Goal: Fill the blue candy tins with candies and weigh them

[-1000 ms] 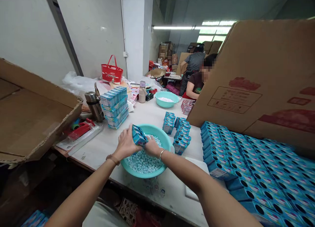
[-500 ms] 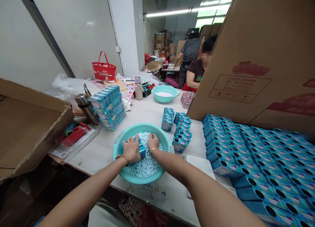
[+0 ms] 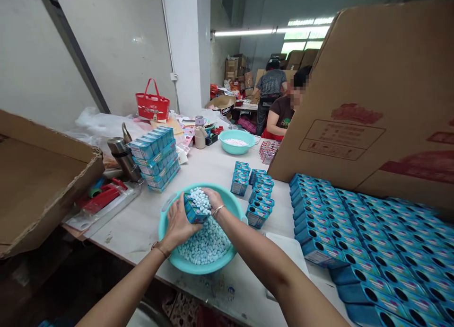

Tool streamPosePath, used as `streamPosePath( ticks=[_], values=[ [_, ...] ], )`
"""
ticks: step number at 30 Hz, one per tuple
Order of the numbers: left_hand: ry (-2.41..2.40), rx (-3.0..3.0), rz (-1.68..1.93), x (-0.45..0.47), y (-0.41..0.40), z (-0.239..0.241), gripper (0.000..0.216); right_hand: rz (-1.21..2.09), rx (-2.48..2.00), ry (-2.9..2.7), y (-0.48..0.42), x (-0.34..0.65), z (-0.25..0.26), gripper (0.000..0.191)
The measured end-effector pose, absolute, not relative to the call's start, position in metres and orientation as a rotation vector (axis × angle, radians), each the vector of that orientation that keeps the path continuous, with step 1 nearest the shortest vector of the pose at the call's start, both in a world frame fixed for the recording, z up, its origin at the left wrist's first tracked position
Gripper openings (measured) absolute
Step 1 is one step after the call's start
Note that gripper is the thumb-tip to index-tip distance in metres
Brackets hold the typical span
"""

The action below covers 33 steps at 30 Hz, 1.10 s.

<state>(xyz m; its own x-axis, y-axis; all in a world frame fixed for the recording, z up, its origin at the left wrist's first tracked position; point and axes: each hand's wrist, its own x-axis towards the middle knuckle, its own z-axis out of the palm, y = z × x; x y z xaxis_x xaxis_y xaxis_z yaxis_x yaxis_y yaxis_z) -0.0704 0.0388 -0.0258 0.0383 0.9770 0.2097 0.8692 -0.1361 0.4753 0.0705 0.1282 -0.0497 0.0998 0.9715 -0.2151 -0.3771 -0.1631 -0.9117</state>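
In the head view, a turquoise plastic basin (image 3: 166, 251) holds a bed of small pale blue pellets (image 3: 204, 249) that look like candies. Over it, my left hand (image 3: 179, 223) grips a small blue printed box (image 3: 195, 216) from its left side, thumb and fingers spread round it. My right hand (image 3: 213, 201) cups a heap of the same pellets against the top of the box. The heap covers the box's opening, and most of my right fingers are hidden behind it.
Blue boxes with round holes (image 3: 340, 242) fill the right side; short rows of similar boxes (image 3: 258, 213) stand nearer the basin. Wrapped blue packs (image 3: 156, 163) are stacked left. A cardboard sheet (image 3: 354, 95) rises right; an open carton (image 3: 46, 175) stands left. Two people work behind.
My left hand has lifted the box off the pellets and turned its top toward the right. My right hand has come up from the pellets with a heap against the box.
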Motion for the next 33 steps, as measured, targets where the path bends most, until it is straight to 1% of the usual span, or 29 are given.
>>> streamPosePath(
  ticks=[3, 7, 16, 26, 30, 32, 33],
  values=[
    [1.838, 2.01, 0.909, -0.072, 0.035, -0.025, 0.126, 1.451, -1.109, -0.755, 0.126, 0.069, -0.032, 0.027],
    [1.789, 2.025, 0.961, -0.072, 0.03, -0.024, 0.125, 1.461, -1.119, -0.772, 0.117, 0.068, -0.019, 0.024],
    [1.76, 2.134, 0.89, -0.079, 0.019, -0.013, 0.121, 1.44, -1.181, -0.768, 0.09, 0.067, -0.01, 0.041],
    [1.661, 2.064, 0.909, -0.082, 0.018, -0.022, 0.125, 1.428, -1.197, -0.885, 0.071, 0.065, 0.02, 0.054],
    [1.593, 2.141, 0.849, -0.087, 0.016, -0.021, 0.124, 1.494, -1.111, -1.011, 0.055, 0.064, 0.033, 0.057],
    [1.584, 2.237, 0.754, -0.092, 0.016, -0.015, 0.124, 1.502, -1.059, -1.059, 0.045, 0.07, 0.035, 0.056],
    [1.588, 2.302, 0.669, -0.095, 0.017, -0.01, 0.123, 1.502, -1.104, -1.045, 0.04, 0.075, 0.033, 0.054]
  ],
)
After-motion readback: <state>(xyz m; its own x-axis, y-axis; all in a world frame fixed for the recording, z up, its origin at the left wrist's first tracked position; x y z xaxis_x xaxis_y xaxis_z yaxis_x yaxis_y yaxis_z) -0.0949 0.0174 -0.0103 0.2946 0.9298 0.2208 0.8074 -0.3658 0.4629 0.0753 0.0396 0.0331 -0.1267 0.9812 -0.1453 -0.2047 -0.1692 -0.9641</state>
